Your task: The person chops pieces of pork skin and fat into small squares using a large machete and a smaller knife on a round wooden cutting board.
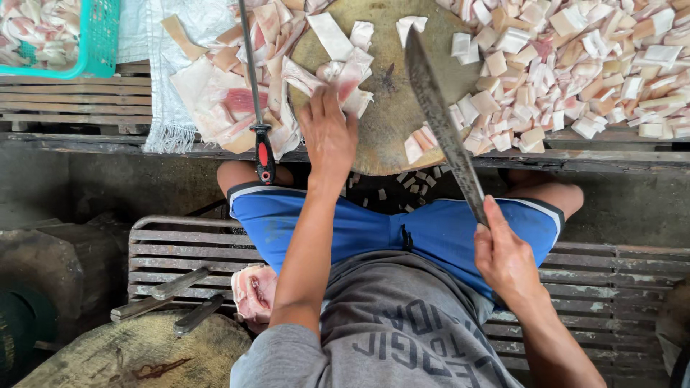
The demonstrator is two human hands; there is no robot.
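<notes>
Pork-skin strips (338, 75) sit under our left hand (329, 133) at twelve o'clock; right hand (507, 262) grips the cleaver (440, 122). Diced pieces (575, 65) heaped at two, uncut sheets (223, 100) remaining at ten.

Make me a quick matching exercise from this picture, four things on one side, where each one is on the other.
1. left hand
2. right hand
3. sharpening steel
4. green basket

A. top left corner
B. gripping the long knife
C. lying across the uncut strips
D. pressing meat pieces on the round chopping block

Pairs: 1-D, 2-B, 3-C, 4-A
</notes>
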